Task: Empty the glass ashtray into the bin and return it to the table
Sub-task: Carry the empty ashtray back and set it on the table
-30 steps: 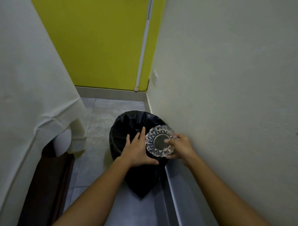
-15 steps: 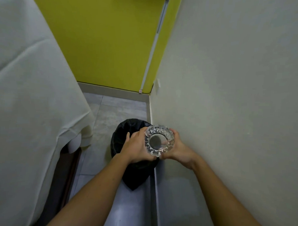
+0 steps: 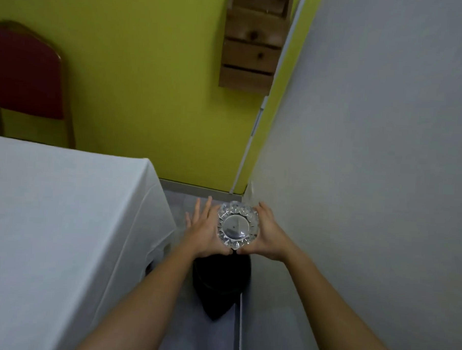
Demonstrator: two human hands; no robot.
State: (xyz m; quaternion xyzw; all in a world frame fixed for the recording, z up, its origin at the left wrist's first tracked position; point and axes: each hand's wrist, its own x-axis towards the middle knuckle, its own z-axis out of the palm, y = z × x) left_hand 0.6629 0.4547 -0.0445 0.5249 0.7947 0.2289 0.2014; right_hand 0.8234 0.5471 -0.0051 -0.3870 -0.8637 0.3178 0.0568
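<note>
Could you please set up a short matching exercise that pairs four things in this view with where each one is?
Things:
1. glass ashtray
2. bin
3. chair
4. wooden rack

Places:
A. behind the table, by the yellow wall
B. held between both hands
C. mounted high on the yellow wall
D. on the floor, below the hands

Pairs: 1-B, 2-D, 3-A, 4-C

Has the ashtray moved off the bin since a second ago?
Yes. The ashtray has risen clear of the bin, toward the far wall, held between both hands.
</note>
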